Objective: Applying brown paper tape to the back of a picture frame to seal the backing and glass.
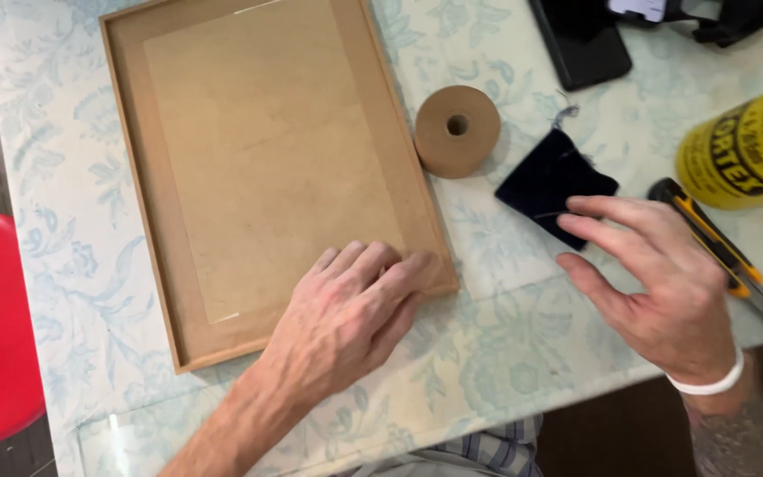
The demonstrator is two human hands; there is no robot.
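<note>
I saw the left hand (346, 318) pressed flat, fingers spread, on the wooden frame's (267, 168) fibreboard back, while the right hand (664, 283) hovered open-fingered beside a dark velvet pouch (551, 181) on the floral surface (523, 344).

Two bare forearms, white band on the right wrist (708, 385), blue plaid shirt hem (487, 450)

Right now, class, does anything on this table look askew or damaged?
The dark cloth piece has frayed threads trailing from its top corner. The wooden frame lies slightly tilted against the table edge. Nothing looks spilled or broken.
</note>
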